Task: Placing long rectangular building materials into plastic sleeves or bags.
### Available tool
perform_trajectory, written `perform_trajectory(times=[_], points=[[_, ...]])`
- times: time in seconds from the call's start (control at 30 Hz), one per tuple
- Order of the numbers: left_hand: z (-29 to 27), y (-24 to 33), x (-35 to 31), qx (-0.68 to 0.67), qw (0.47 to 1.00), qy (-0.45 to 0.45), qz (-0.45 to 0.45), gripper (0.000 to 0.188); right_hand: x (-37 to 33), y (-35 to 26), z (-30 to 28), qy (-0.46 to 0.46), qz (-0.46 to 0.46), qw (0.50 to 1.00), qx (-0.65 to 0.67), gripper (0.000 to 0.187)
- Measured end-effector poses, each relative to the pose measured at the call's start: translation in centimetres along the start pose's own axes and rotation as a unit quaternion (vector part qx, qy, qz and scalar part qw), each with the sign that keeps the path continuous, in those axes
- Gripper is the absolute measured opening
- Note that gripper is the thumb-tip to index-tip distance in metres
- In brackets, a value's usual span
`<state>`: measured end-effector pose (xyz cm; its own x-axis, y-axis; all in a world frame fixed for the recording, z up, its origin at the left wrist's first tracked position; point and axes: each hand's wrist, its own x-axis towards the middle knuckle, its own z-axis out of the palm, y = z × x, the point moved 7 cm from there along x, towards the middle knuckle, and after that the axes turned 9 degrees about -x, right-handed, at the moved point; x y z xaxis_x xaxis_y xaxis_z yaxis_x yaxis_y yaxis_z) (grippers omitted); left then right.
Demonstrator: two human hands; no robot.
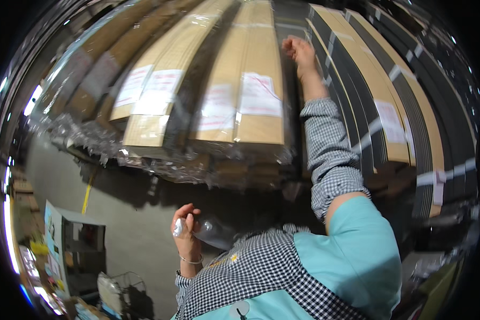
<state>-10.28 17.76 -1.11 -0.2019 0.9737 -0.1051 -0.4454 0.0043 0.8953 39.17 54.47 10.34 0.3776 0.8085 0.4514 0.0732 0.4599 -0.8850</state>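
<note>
At 1 o'clock, the right hand [300,52] is hanging beside the tan boards [258,58], fingers half-curled; whether it is gripping anything, the view is not telling. At 7 o'clock, the left hand [186,234] appears to be grasping clear plastic [213,232], perhaps holding it close to manage its slack. The boards are lying lengthwise at 12 o'clock, 2 labels [258,96] facing up, presumably for easy reading. Film [85,136] is bunching at 10 o'clock, seemingly wrapped to hold stacks together. At 3 o'clock, straps [376,126] are crossing darker boards [352,98], likely binding them.
</note>
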Motion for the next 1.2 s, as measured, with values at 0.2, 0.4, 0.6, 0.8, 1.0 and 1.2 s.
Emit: perform_trajectory(times=[0.2, 0.4, 0.6, 0.8, 1.0, 1.2], points=[[1.6, -1.3, -0.6, 0.088, 0.991, -0.099, 0.001, 0.031, -32.1, 25.0, -14.8, 0.044, 0.206, 0.748, -0.630, 0.051], [3.4, -2.5, -3.2, 0.108, 0.986, -0.124, -0.016, 0.030, -42.4, 22.3, -15.6, 0.032, 0.137, 0.608, -0.782, 0.070], [4.1, -2.3, -5.7, 0.011, 0.992, -0.121, -0.033, 0.043, -41.9, 16.9, -12.9, -0.039, 0.275, 0.659, -0.699, 0.074], [4.2, 0.1, -8.1, -0.054, 0.985, -0.162, 0.002, 0.038, -49.4, 8.1, -9.4, -0.056, 0.274, 0.655, -0.702, 0.062], [0.5, -0.3, -12.4, -0.080, 0.983, -0.165, -0.011, 0.030, -44.4, -3.8, -7.9, 0.119, -0.157, 0.868, -0.456, 0.041], [-0.9, -0.4, -15.8, -0.057, 0.983, -0.177, -0.009, 0.030, -38.5, -19.9, 1.3, 0.044, -0.027, 0.979, -0.197, 0.048]])
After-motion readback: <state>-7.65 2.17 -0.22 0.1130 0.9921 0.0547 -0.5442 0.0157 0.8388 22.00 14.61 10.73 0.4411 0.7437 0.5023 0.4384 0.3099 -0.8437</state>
